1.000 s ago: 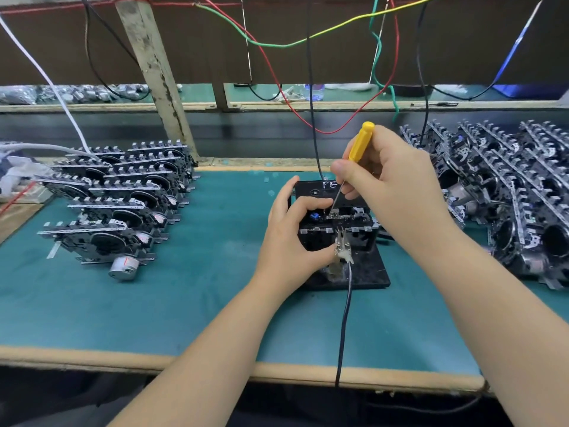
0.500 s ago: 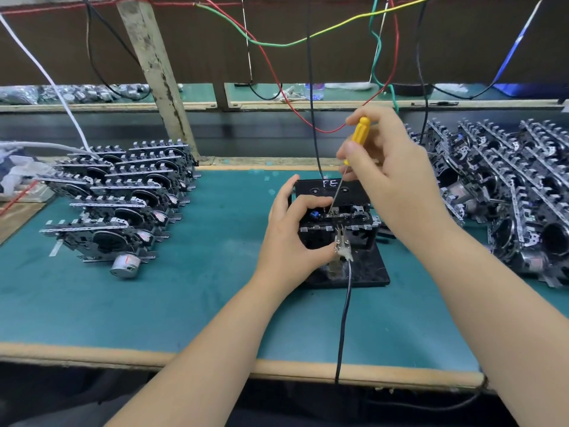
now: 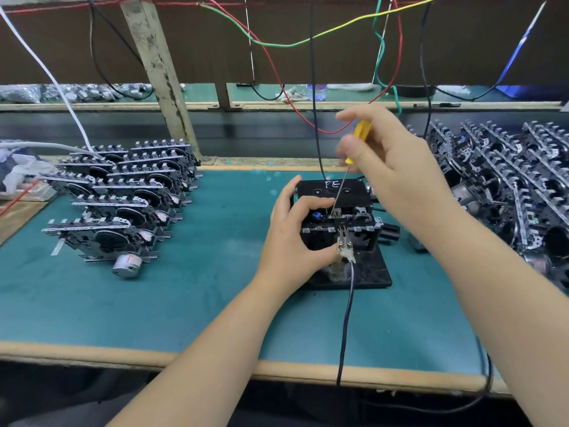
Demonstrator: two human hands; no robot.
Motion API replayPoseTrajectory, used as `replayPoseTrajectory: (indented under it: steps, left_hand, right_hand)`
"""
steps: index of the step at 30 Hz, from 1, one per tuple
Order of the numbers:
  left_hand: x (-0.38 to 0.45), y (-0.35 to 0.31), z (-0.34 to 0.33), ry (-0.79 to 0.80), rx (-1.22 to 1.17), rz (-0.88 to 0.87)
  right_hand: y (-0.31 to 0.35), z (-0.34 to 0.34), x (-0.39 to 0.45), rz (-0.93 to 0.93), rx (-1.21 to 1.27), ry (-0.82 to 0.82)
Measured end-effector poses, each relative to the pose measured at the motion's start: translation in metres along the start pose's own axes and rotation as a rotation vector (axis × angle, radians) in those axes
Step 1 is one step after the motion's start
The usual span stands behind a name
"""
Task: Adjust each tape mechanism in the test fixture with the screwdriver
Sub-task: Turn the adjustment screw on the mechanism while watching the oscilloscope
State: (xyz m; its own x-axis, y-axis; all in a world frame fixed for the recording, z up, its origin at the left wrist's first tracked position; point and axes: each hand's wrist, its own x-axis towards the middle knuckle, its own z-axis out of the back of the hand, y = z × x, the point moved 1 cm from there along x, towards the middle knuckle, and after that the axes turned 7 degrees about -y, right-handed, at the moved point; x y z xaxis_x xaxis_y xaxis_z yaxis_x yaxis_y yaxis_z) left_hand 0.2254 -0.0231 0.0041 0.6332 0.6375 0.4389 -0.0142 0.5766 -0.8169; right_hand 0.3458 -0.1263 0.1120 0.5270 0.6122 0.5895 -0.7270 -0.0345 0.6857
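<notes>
A black test fixture (image 3: 369,272) marked "PE" stands on the green mat, with a tape mechanism (image 3: 357,217) seated in it. My left hand (image 3: 295,238) grips the mechanism's left side, thumb across its top. My right hand (image 3: 391,167) holds a yellow-handled screwdriver (image 3: 361,131) by its handle. The thin shaft slants down and its tip rests on the mechanism's top near a small blue part (image 3: 315,215). A metal clip (image 3: 345,246) with a dark cable (image 3: 346,315) hangs on the mechanism's front.
A stack of tape mechanisms (image 3: 120,198) lies on the left of the mat, a small motor (image 3: 124,266) at its front. A larger pile of mechanisms (image 3: 508,186) fills the right. Coloured wires (image 3: 277,41) hang above, and a wooden post (image 3: 160,75) rises behind.
My right hand has shifted its fingers around the screwdriver handle, covering more of it, as the handle turns. My left hand and the mechanism have stayed put.
</notes>
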Motion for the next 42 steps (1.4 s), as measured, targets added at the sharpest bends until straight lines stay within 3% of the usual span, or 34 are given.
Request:
replayPoseTrajectory:
  steps: [5, 12, 21, 33, 37, 42]
  left_hand:
    - [0.000, 0.001, 0.000, -0.002, -0.010, -0.002]
    - [0.000, 0.001, 0.000, 0.004, -0.006, -0.013]
    - [-0.005, 0.005, -0.001, -0.017, -0.007, -0.083]
    - [-0.001, 0.003, -0.002, -0.036, -0.004, -0.056]
    - [-0.001, 0.004, -0.001, -0.044, -0.012, -0.049]
    - [-0.001, 0.006, -0.002, -0.048, -0.014, -0.058]
  right_hand:
    - [0.003, 0.003, 0.004, -0.122, 0.238, 0.016]
    - [0.001, 0.000, 0.000, -0.059, 0.130, -0.103]
    - [0.005, 0.004, 0.003, -0.095, 0.136, 0.088]
    - [0.011, -0.005, -0.002, -0.001, -0.088, 0.002]
    - [0.006, -0.004, -0.010, -0.073, -0.026, 0.058]
    - [0.005, 0.000, -0.014, -0.033, 0.013, -0.019]
